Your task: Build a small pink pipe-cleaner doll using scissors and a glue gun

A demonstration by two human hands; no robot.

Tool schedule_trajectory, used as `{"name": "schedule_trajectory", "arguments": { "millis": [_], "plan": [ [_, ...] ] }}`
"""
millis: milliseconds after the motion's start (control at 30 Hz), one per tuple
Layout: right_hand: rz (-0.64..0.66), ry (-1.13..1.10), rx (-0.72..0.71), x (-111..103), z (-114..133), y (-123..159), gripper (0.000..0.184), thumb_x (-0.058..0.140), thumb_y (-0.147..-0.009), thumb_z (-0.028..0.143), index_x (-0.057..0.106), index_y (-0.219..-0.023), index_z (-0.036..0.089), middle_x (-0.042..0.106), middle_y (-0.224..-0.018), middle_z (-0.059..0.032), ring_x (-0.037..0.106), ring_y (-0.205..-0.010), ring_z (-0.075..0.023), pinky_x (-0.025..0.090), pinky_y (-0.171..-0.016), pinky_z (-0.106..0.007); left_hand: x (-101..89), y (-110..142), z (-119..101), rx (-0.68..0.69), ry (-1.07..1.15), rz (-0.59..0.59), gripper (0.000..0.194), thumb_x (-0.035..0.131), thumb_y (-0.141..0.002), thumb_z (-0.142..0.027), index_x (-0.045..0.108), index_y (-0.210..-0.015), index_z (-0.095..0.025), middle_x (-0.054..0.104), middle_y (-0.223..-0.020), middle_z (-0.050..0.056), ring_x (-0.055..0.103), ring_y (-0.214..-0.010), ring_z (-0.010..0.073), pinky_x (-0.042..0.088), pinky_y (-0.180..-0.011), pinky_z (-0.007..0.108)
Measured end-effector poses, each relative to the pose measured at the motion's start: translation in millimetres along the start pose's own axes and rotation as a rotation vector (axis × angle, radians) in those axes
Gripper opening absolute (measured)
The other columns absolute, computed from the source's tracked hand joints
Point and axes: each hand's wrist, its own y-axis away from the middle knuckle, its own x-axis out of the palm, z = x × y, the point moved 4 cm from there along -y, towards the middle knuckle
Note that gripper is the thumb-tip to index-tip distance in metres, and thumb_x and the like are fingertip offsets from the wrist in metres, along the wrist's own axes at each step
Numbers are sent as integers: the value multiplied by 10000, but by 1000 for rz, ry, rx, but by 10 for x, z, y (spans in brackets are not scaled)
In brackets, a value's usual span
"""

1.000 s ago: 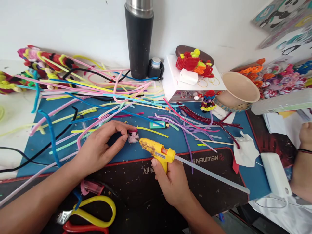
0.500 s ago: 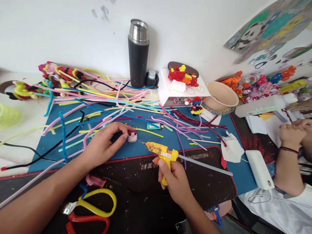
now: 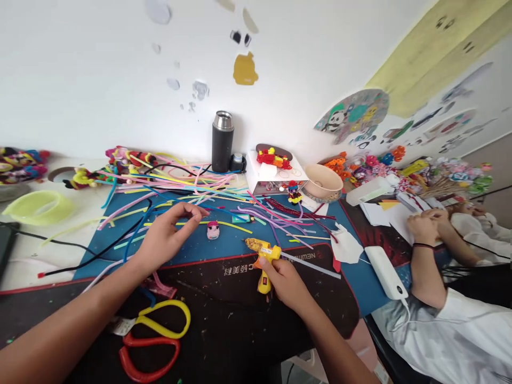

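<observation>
My left hand hovers over the blue mat with its fingers loosely curled and apart, holding nothing. A small pink craft piece lies on the mat just right of its fingertips, not touched. My right hand grips the handle of a yellow hot glue gun, whose nozzle points left towards the pink piece. A clear glue stick juts out of the back of the gun to the right.
Several coloured pipe cleaners are strewn over the mat's far half. A black flask, a white box and a bowl stand by the wall. Yellow and red scissors lie near me. Another person's hands rest at the right.
My left hand let go of the pink piece and lifted away to the left. The glue gun drew back from it. My head rose, so more of the wall and the person shows.
</observation>
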Motion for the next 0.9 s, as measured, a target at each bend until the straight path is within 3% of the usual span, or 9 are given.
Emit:
{"name": "schedule_trajectory", "arguments": {
  "millis": [133, 267, 433, 600, 767, 900],
  "plan": [
    [-95, 187, -56, -168, 18, 100, 636, 516, -1026, 740, 607, -691, 207, 581, -498, 22, 545, -412, -141, 403, -500, -248, 17, 55, -114, -125, 271, 40, 375, 681, -979, -597, 662, -914, -228, 780, -903, 73, 712, -864, 247, 595, -826, 378],
    [-247, 288, -208, -228, -34, 273, 579, 534, -1053, 665, 684, -744, 199, 553, -526, 30, 547, -501, -160, 396, -531, -256, 50, 192, -241, -152, 351, 99, 384, 715, -969, -597, 683, -916, -218, 752, -855, 59, 698, -821, 230, 598, -794, 367],
    [-171, 140, -299, 17, -43, 309, 394, 632, -1031, 552, 758, -961, 185, 619, -640, 27, 579, -579, -150, 432, -592, -262, 122, 382, -546, -139, 287, 212, 427, 707, -950, -645, 692, -840, -233, 755, -790, 52, 709, -773, 232, 617, -760, 375],
    [-67, -85, -360, 316, 230, 221, 333, 663, -1016, 506, 734, -1018, 180, 575, -605, 51, 548, -546, -122, 413, -565, -243, 187, 553, -761, -142, 258, 288, 460, 670, -945, -684, 665, -813, -244, 746, -773, 37, 707, -741, 225, 618, -748, 369],
    [60, -177, -368, 525, 503, 213, 294, 680, -992, 488, 701, -1039, 198, 547, -575, 77, 478, -486, -104, 373, -505, -229, 237, 712, -739, -150, 261, 384, 433, 675, -946, -664, 679, -841, -244, 708, -762, 19, 668, -728, 208, 583, -721, 342],
    [104, -226, -348, 597, 584, 231, 274, 700, -953, 477, 667, -980, 206, 528, -560, 86, 446, -454, -96, 354, -473, -224, 254, 797, -647, -177, 266, 413, 423, 699, -931, -654, 696, -871, -235, 714, -779, 18, 672, -741, 207, 577, -721, 331]
  ]
}}
